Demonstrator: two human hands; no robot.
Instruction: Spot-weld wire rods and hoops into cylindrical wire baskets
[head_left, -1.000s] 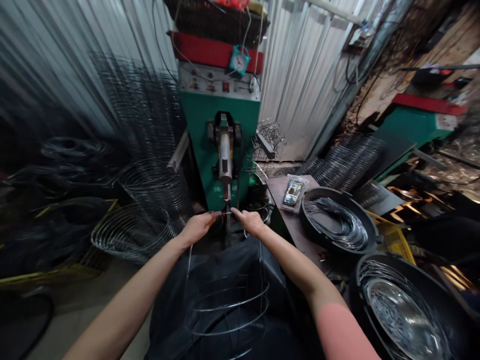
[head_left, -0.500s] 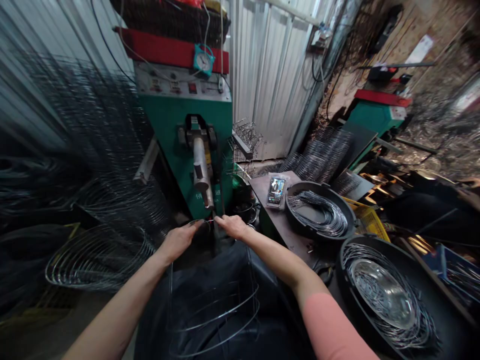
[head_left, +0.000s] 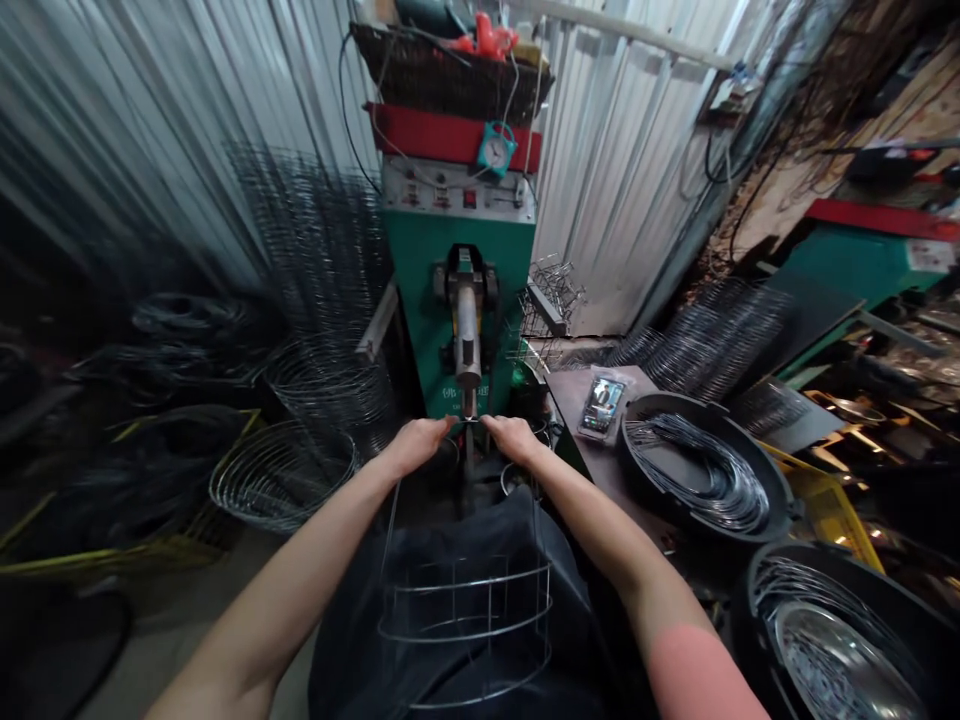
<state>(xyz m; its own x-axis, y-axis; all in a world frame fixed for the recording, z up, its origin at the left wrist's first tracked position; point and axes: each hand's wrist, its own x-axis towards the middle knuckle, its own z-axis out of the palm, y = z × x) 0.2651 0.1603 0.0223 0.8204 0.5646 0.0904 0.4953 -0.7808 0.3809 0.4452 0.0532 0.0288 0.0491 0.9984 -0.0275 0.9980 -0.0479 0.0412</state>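
My left grip [head_left: 420, 445] and right grip [head_left: 510, 438] each pinch one side of a thin wire [head_left: 469, 419], thumbs pointing in at each other; the undersides of the fingers are hidden from me. The wire sits just at the lower tip of a thick metal rod [head_left: 467, 330] that juts from a green cabinet [head_left: 409, 290]. From my hands, fine strands run down to a wire basket [head_left: 490, 580], an open frame of shiny curved hoops and upright bars, hanging between my forearms against a smooth, dark apron [head_left: 345, 600].

To my right, the tabletop [head_left: 570, 388] carries a phone [head_left: 602, 403] in a clear, crinkled bag, then a round black pan [head_left: 780, 488] holding a loose ring of bent, glossy wires [head_left: 731, 490]. Nearer me, a second dark pan [head_left: 744, 625] holds more wires with a polished metal bowl [head_left: 881, 635] among them, and small wire pieces [head_left: 817, 675] lie in the bowl. A yellow plastic crate [head_left: 832, 510] stands behind the pans.

On my left, round wire frames [head_left: 285, 470] sit near tall stacked mesh [head_left: 315, 240], and a yellow-edged crate [head_left: 127, 562] holds a dark tangle. Behind everything runs a ridged metal wall [head_left: 600, 200].
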